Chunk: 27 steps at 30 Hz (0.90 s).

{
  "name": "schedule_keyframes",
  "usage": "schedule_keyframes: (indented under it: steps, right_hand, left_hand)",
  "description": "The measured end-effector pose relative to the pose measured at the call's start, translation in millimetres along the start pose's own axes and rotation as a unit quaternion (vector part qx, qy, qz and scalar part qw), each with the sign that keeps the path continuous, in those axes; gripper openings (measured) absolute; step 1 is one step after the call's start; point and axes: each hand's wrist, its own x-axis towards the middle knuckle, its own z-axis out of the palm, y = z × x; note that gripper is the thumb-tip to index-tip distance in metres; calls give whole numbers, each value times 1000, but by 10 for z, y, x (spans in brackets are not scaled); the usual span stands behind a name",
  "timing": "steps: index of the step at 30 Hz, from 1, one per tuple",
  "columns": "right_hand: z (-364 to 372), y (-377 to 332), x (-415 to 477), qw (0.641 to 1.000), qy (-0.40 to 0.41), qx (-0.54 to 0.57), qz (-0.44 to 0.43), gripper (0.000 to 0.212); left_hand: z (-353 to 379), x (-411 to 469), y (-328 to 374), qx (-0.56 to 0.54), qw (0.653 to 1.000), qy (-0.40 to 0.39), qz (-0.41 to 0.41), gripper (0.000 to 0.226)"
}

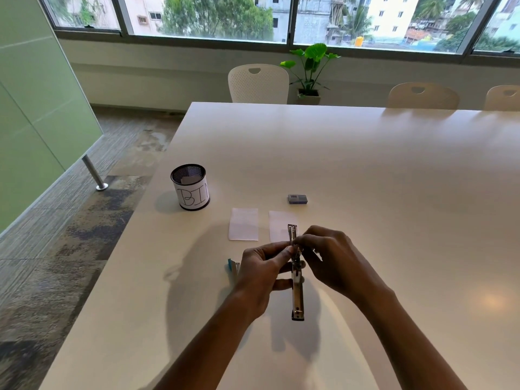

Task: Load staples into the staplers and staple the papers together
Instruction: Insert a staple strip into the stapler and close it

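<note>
Stapler (297, 299), swung open into one long metal strip, is held in both hands above the white tabletop (380, 170), its length running straight away from the person. The left hand (260, 277) has its grip narrow around the stapler's middle, thumb on top and fingers curled beneath. The right hand (333, 257) comes in from the stapler's other side, its grip drawn to a fine pinch, thumb and fingertips meeting on the metal rail just past the left thumb; whether any staples sit between those fingertips cannot be told. The stapler's far tip shows in front of the right paper slip (278, 223), which lies flat on the tabletop, and the left paper slip (243, 224) lies just beside that one, further left of the tip. Beyond the stapler and slightly right lies a small dark staple box (297, 199), apart from the slips. Well to the stapler's far left stands a black mesh cup (191, 188) wrapped in a white label lettered BIN, with a scrap of paper inside. Just left of the stapler, half hidden behind the left hand, a small blue-and-white object (232, 266) rests on the tabletop; what it is cannot be told.
</note>
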Motion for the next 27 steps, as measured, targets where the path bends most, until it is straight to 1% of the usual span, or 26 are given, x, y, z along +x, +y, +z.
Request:
schedule_keyframes:
  steps: [2,5,7,9,11,13,16,18,20,22,24,27]
  right_hand:
    - [1,-4,-7,999,-7,-34,-14,20]
    - [6,-14,-14,998,-6,-54,-18,20]
    - [8,-3,-1,1000,16,-4,10,18]
    - [12,33,18,992,42,93,73,14]
    - [25,75,38,971,43,184,146,12]
    - [47,105,54,940,26,270,205,12]
    - [75,117,68,891,13,369,265,16]
    - [98,118,84,870,20,398,291,23]
    - [113,114,106,852,27,417,315,33]
    - [117,117,128,838,28,435,329,38]
    - [120,126,149,828,32,450,333,34]
    - [129,137,175,828,44,450,331,25]
  left_hand:
    - [9,-8,0,4,1000,-7,0,35]
    - [9,-13,4,3,1000,-10,4,35]
    - [-1,-13,16,-3,1000,-9,4,34]
    - [-12,-5,17,1,1000,-7,1,29]
    - [-11,-6,16,5,1000,-8,-2,27]
    - [0,-13,6,8,1000,-11,-2,28]
    - [20,-25,-13,9,1000,-8,-1,20]
    - [22,-25,-23,8,1000,-7,-2,15]
    - [28,-25,-36,11,1000,-6,-5,16]
    - [41,-32,-42,13,1000,-5,-6,17]
    - [51,-38,-41,9,1000,-3,-7,18]
    - [53,-49,-39,4,1000,-4,-11,18]
